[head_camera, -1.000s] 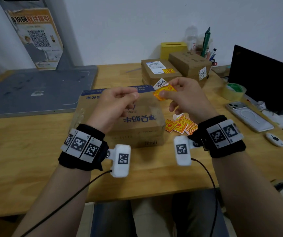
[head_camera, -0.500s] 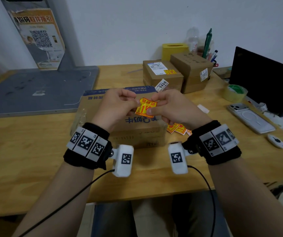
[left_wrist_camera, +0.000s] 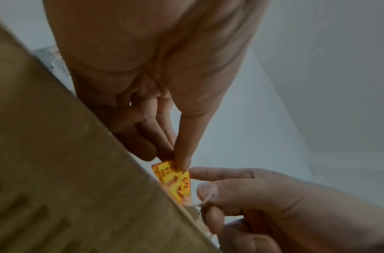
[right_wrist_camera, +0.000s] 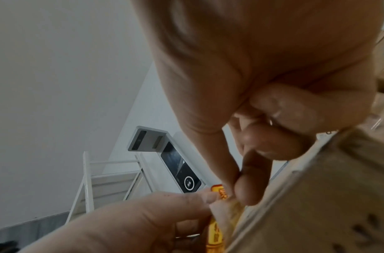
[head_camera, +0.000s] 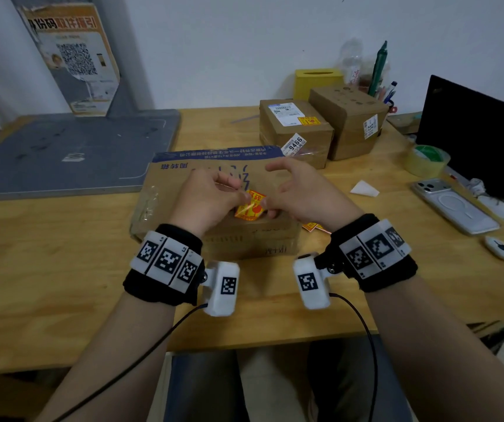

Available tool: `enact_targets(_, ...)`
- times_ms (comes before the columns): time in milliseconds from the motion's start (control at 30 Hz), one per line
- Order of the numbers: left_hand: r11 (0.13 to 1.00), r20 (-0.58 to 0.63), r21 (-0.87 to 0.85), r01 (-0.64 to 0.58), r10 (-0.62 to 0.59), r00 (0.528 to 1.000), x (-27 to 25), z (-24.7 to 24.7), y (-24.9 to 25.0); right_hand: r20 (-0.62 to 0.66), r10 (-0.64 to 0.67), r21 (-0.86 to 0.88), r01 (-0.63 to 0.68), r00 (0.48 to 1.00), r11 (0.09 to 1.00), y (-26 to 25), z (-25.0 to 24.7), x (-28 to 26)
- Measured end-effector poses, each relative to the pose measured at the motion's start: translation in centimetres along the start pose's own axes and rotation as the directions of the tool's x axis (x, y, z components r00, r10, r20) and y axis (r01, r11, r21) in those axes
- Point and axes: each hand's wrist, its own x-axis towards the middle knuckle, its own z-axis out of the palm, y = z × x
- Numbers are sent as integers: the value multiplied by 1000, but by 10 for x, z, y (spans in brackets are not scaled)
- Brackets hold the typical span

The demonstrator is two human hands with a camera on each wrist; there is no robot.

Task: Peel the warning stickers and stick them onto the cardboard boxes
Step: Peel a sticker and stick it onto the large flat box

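Note:
A yellow-and-red warning sticker [head_camera: 250,206] hangs between both hands, low over the near part of the large flat cardboard box [head_camera: 183,178]. My left hand [head_camera: 242,197] pinches the sticker's top edge between thumb and fingers [left_wrist_camera: 182,159]. My right hand [head_camera: 266,206] pinches its right edge, where a thin pale backing strip [left_wrist_camera: 198,203] shows; its other fingers spread upward. In the right wrist view the sticker [right_wrist_camera: 219,190] sits at the thumb and forefinger tips beside the box [right_wrist_camera: 316,205]. The sticker's underside is hidden.
More stickers [head_camera: 314,227] lie by my right wrist. Two small boxes [head_camera: 296,132] [head_camera: 348,117] stand behind, one with a yellow sticker [head_camera: 307,120]. A white paper scrap [head_camera: 364,188], tape roll [head_camera: 427,161], phone [head_camera: 454,205], laptop [head_camera: 472,132] and grey board [head_camera: 71,150] surround them.
The right hand alone held the sticker up high; the left hand joined it. Both hands have since come down and toward me, with the sticker now low over the large box.

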Motion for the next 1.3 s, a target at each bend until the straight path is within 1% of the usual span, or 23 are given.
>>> enact_targets(167,992,-14,-120,25,-27,1000,-3,-4,3,-36,-19,-59,17,999,998,4,3,3)
enact_targets(233,984,-14,-176,31,-34,999,-4,-6,5,-47,-21,-42,20,999,999,5,2,2)
enact_targets(300,982,-5,-188,33,-34,999,-4,-6,6,-43,-18,-12,18,999,1000,6,0,2)
enact_targets(500,994,55,-77,74,-70,996,-1,-3,8,-22,18,-19,-18,1000,1000,6,0,3)
enact_targets(633,998,96,-24,57,-54,994,-1,-3,9,-20,19,-34,-19,1000,999,6,1,6)
enact_targets(833,996,129,61,60,-67,989,4,-5,6,-4,27,-72,-28,1000,997,5,1,7)
enact_targets(1300,996,114,78,51,-59,992,5,-3,2,-3,41,-83,-41,999,996,8,2,11)
